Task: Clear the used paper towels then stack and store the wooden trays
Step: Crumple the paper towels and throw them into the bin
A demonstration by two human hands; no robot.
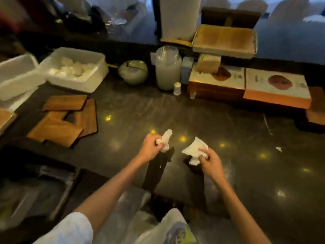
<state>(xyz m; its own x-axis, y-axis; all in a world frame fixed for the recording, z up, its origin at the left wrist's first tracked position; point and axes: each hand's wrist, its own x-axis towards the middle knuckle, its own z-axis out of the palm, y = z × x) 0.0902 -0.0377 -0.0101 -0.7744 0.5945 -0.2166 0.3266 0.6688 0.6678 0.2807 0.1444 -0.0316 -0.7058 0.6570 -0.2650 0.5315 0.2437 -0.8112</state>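
Glossy dark stone counter (pixel 193 111); left hand (pixel 149 148), right hand (pixel 210 162) each pinch crumpled white paper towels (pixel 194 148)

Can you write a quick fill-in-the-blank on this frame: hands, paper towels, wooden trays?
1. Each hand, left hand and right hand, holds a crumpled paper ____.
2. The wooden trays lie scattered to the ____ of the hands.
3. The trays rest on the dark ____.
4. The glass jar stands ____ the hands, near the wall.

Missing words: towel; left; counter; beyond

Ctr counter (pixel 175 111) free; trays (pixel 66 118) left.
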